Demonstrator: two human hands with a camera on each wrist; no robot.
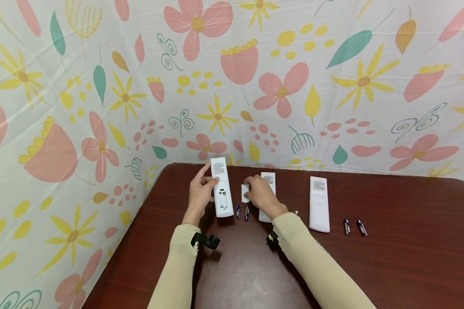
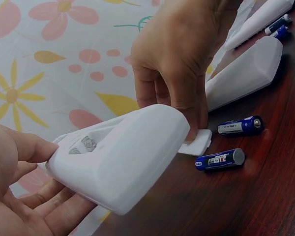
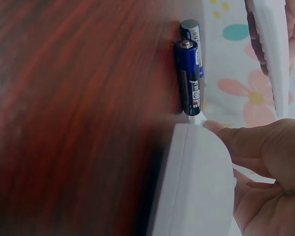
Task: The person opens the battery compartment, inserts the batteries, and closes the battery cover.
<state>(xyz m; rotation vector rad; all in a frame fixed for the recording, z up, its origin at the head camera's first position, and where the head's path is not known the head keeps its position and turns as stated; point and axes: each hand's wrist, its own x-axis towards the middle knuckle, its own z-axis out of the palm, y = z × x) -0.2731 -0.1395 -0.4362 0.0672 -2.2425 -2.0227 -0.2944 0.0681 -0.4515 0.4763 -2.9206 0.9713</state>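
Observation:
My left hand (image 1: 202,193) holds a white remote control (image 1: 222,195) tilted up off the table, back side facing me. Its battery compartment is uncovered, and metal springs (image 2: 88,143) show in the bare slot. The thumb lies on one edge and the fingers are behind. My right hand (image 1: 262,194) reaches down to a small white battery cover (image 1: 245,195) on the table, fingertips and thumb pinching its edge. Two blue-and-silver batteries, a nearer battery (image 2: 220,160) and a farther battery (image 2: 240,126), lie by the cover. A second white remote (image 1: 266,216) lies partly hidden under the right hand.
A third white remote (image 1: 319,206) lies face down farther right, its cover on. Beyond it are two more batteries, a left one (image 1: 346,227) and a right one (image 1: 362,228). A flower-printed cloth (image 1: 278,141) hangs behind the dark wooden table (image 1: 406,257).

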